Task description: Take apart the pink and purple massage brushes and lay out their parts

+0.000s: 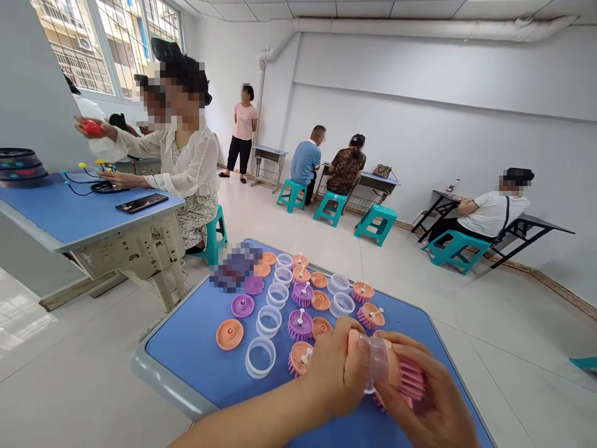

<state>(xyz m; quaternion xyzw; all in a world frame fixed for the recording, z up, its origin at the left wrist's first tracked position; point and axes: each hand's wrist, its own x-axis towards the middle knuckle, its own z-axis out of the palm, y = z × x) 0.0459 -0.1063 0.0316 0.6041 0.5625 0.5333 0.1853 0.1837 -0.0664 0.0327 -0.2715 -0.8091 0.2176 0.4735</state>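
Both my hands meet over the near right part of a blue table (196,348). My left hand (336,367) is closed round the orange cap end of a pink bristle brush (401,376) with a clear plastic ring (377,364) round its middle. My right hand (431,404) grips the bristle end from below. On the table beyond lie rows of loose parts: orange caps (229,333), purple caps (242,305), clear rings (260,357), purple bristle heads (300,325) and orange bristle heads (370,315).
A second blue desk (69,214) stands at the left, with a phone and a toy on it; a seated person works there. Teal stools (375,222) and more desks with seated people line the far wall. One person stands by the corner.
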